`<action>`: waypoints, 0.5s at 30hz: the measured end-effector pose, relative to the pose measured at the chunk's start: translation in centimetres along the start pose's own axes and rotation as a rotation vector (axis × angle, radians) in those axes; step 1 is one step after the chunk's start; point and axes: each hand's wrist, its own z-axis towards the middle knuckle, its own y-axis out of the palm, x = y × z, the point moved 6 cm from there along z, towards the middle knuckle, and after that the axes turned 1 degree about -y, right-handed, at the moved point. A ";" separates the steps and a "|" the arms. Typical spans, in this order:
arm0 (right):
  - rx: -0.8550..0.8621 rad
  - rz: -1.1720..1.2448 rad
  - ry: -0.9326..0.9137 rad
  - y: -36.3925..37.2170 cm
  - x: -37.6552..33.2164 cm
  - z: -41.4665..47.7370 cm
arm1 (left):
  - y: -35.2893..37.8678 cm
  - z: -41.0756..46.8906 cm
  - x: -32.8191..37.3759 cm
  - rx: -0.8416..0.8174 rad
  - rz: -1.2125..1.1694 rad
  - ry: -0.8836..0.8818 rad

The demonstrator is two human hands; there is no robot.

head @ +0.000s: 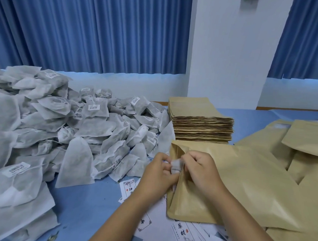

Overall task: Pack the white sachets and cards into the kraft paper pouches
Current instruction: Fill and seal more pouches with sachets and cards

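A big heap of white sachets takes up the left side of the blue table, many of them with small printed labels and strings. At the near edge, printed cards lie scattered, partly under the person's forearms. The left hand has its fingers curled, pinching a small white sachet at the mouth of a kraft pouch. The right hand is just beside it, fingers curled on the pouch's open edge. The pouch lies flat over some of the cards, its mouth facing left. Behind it, toward the far edge, stands a neat stack of empty pouches. More kraft pouches lie overlapping along the right edge.
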 end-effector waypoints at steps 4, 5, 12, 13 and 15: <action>-0.122 0.122 0.033 0.3 -0.2 -0.1 | 0.1 0.2 -0.5 -0.230 -0.218 -0.098; -0.151 0.144 0.040 0.5 -0.3 -0.2 | 0.3 0.1 -0.5 -0.287 -0.252 -0.099; -0.115 0.090 -0.084 2.8 -2.3 -1.5 | 1.6 0.0 1.6 -0.229 0.557 0.274; -0.055 0.065 -0.088 2.4 -2.2 -1.3 | 1.4 0.2 1.8 -0.169 0.571 0.306; 0.064 -0.033 -0.099 1.2 -1.8 -0.8 | 0.7 0.4 2.0 -0.051 0.501 0.343</action>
